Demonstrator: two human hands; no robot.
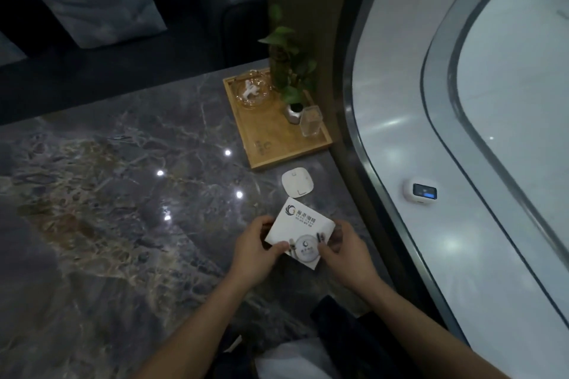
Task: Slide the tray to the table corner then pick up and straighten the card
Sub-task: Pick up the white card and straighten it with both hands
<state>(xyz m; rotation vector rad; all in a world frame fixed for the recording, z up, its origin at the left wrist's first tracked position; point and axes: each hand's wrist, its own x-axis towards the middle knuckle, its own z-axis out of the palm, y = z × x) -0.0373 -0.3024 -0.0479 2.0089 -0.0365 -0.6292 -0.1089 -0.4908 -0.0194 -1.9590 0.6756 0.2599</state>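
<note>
A white printed card (303, 224) with a logo and a round picture is held just above the dark marble table (123, 178), near its right edge. My left hand (257, 248) grips the card's left side and my right hand (341, 248) grips its lower right corner, thumbs on top. The card looks slightly bent. The wooden tray (271, 135) lies at the table's far right corner, against the wall edge.
On the tray stand a glass ashtray (254, 92), a plant in a vase (286, 61), a small metal cup (295, 112) and a clear box (311, 121). A white square device (298, 185) lies between tray and card. A dark sofa (92, 9) is beyond the table.
</note>
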